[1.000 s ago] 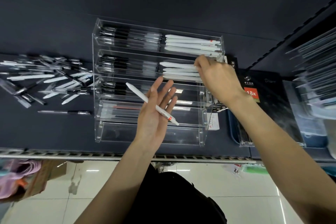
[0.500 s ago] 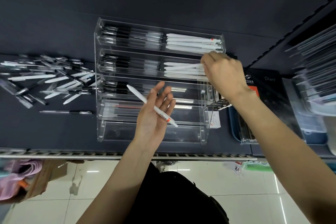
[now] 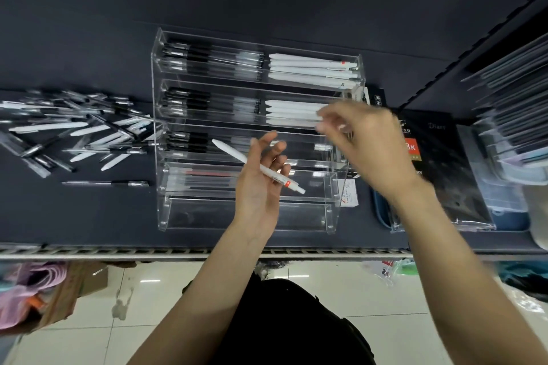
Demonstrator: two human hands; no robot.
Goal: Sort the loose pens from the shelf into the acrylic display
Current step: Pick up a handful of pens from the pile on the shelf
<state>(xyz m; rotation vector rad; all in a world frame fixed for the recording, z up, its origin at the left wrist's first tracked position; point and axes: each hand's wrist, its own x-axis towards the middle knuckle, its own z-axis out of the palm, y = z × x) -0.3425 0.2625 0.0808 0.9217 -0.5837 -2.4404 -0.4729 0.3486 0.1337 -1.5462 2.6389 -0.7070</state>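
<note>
A tiered clear acrylic display (image 3: 166, 216) stands on the dark shelf. Its upper tiers hold black pens on the left and white pens (image 3: 308, 68) on the right. My left hand (image 3: 261, 178) hovers in front of the display, holding a white pen (image 3: 237, 155) with a red band across its curled fingers. My right hand (image 3: 364, 142), blurred by motion, is in front of the second and third tiers on the right, fingers loosely spread and holding nothing I can make out. A pile of loose black and white pens (image 3: 74, 130) lies on the shelf to the left of the display.
A single black pen (image 3: 106, 183) lies apart in front of the pile. A dark diary box (image 3: 439, 157) sits right of the display, with stacked plastic packets (image 3: 516, 104) beyond it. The shelf's metal front rail (image 3: 118, 251) runs below; tiled floor lies underneath.
My right hand has come away from the white pens in the second tier and moved down and towards me. My left hand keeps the white pen, fingers curling a little more.
</note>
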